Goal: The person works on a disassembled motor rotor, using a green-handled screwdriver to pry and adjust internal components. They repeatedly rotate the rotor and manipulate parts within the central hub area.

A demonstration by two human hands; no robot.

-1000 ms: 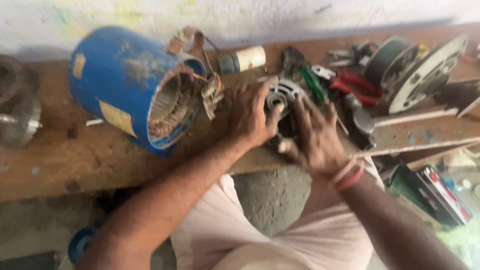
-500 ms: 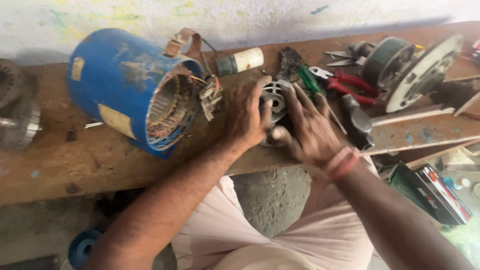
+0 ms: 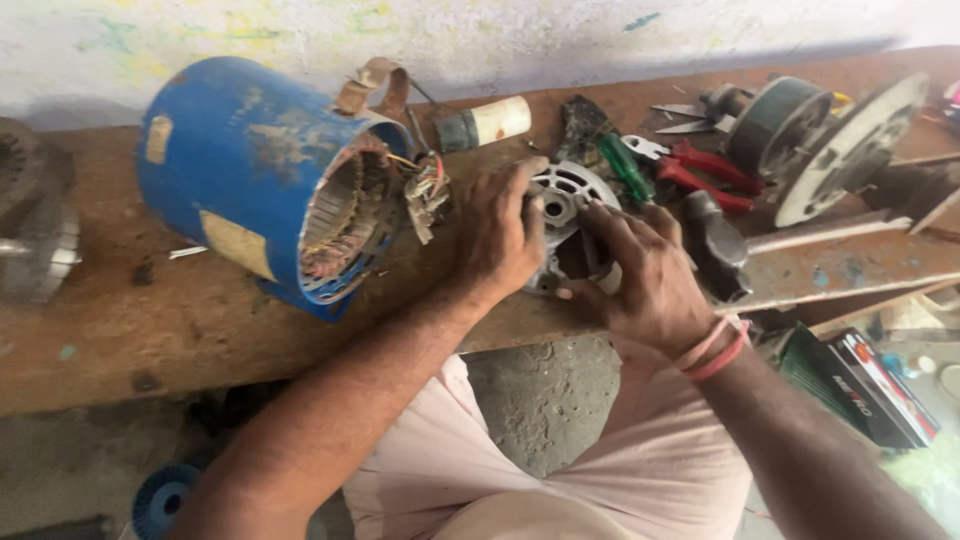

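A grey metal motor end cover with slots and a round centre hole lies on the wooden bench. My left hand grips its left edge, thumb on the top rim. My right hand holds its right side, fingers curled over the rim and partly hiding it. A red band circles my right wrist. Left of the hands lies a blue motor housing on its side, its copper windings and loose wires facing the cover.
A hammer, red-handled pliers, a green screwdriver, scissors, a dark rotor and a round metal plate crowd the bench's right. A white-tipped cylinder lies behind. Another grey motor part sits far left.
Both hands have shifted on the end cover: the left thumb now sits on its top rim and the right fingers curl closer over its right side. The view has shifted slightly.
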